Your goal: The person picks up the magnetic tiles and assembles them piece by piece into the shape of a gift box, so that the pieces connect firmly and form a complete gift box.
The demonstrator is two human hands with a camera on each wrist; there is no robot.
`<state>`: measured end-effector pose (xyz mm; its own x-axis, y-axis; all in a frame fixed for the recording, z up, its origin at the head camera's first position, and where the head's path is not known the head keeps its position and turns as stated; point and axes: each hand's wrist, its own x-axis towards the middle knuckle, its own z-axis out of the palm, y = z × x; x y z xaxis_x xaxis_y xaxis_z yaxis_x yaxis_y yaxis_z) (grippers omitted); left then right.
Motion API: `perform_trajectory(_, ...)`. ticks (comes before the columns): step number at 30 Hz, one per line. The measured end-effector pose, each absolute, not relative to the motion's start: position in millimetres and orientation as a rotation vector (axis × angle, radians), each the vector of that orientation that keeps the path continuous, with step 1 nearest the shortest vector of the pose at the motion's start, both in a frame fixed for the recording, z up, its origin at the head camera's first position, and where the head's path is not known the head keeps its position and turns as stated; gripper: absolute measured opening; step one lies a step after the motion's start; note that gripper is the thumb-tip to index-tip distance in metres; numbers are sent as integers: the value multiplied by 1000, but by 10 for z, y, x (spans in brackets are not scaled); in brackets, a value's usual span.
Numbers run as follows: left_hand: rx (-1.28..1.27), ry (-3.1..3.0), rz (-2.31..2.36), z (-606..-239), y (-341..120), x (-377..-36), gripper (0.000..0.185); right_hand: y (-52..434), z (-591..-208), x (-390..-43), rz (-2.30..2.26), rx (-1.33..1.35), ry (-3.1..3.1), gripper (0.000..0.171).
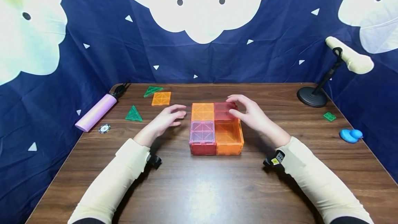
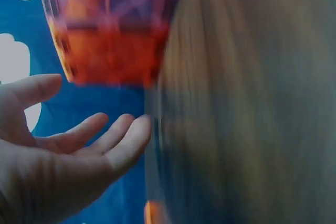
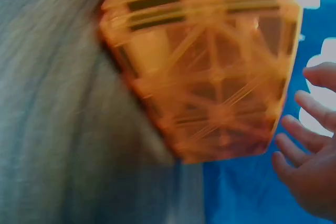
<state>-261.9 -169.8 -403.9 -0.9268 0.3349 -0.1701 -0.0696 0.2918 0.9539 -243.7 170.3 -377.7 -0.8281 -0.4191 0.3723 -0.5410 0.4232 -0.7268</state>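
A block of magnetic tiles [image 1: 214, 129] stands mid-table, two cells by two. Its tops are an orange tile [image 1: 202, 111] at the back left, a red tile [image 1: 222, 110] at the back right and a pink tile [image 1: 202, 131] at the front left. The front right cell [image 1: 228, 134] is open, with orange walls. My left hand [image 1: 174, 115] hovers just left of the block, fingers relaxed and holding nothing. My right hand [image 1: 237, 108] hangs over the red tile's right edge, fingers loosely spread. The wrist views show the left hand [image 2: 79, 145] and right hand [image 3: 310, 161] empty and apart from the block [image 3: 210, 66].
At the back left lie a loose orange square tile [image 1: 161, 98], two green triangles [image 1: 133, 114] [image 1: 152, 90], a pink cylinder [image 1: 96, 112] and a poker chip [image 1: 104, 128]. At the right are a black stand [image 1: 312, 96], a small green tile [image 1: 329, 116] and a blue duck [image 1: 350, 135].
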Motion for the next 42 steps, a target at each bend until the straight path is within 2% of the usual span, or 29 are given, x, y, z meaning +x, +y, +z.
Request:
perform_trajectory(5, 409, 2957, 906, -4005, -1974, -2826, 47, 1773, -3916, -2531, 1637, 649, -2658, 45)
perform_trajectory(11, 387, 3038, 357, -3982, -2212, -3040, 63, 1812, -3998, -2566, 2055, 483, -2638, 49)
perform_trajectory(17, 419, 2935, 283, -3955, -2267, -3047, 58, 1830, -4023, -2559, 2366, 441, -2500, 47)
perform_trajectory(25, 602, 2955, 162, -3888, -2038, -2680, 54, 1831, -4006, -2561, 2415, 423, -2437, 45)
perform_trajectory(29, 634, 2969, 115, -3904, -1966, -2598, 59, 1848, -4056, -2552, 2421, 433, -2416, 44)
perform_trajectory(37, 719, 2904, 346, -3978, -2142, -2904, 68, 1839, -4144, -2539, 2441, 449, -2404, 43)
perform_trajectory(42, 786, 2838, 437, -4025, -2213, -3070, 60, 1828, -4136, -2540, 2456, 437, -2398, 43)
